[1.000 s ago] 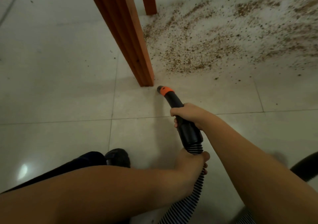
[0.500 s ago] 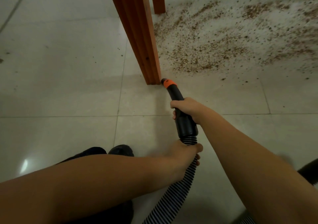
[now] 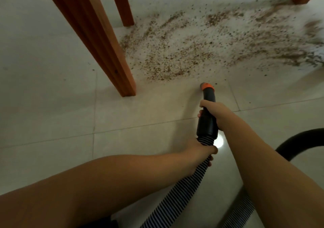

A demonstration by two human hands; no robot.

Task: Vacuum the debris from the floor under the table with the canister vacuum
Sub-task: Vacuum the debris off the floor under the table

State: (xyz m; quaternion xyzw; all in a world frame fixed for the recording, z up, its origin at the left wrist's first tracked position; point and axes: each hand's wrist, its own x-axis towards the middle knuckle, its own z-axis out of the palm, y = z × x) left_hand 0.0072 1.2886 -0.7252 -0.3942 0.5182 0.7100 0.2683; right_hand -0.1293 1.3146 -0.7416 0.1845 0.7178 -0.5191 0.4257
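No writing is showing anywhere; three wooden table legs (image 3: 98,40) are standing on the tiled floor (image 3: 43,108); the right hand (image 3: 214,113) is gripping the black nozzle (image 3: 207,108), its orange tip near the brown debris (image 3: 192,52); the left hand (image 3: 199,151) is clasping the striped hose (image 3: 177,198).

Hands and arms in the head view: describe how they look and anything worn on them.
Both arms are bare for as much as the frame shows: no sleeve edge appears. The left hand and the right hand carry no gloves. No watch, bracelet or ring shows on the visible sides, and no marks or bandages can be made out. Nails are too small to judge.
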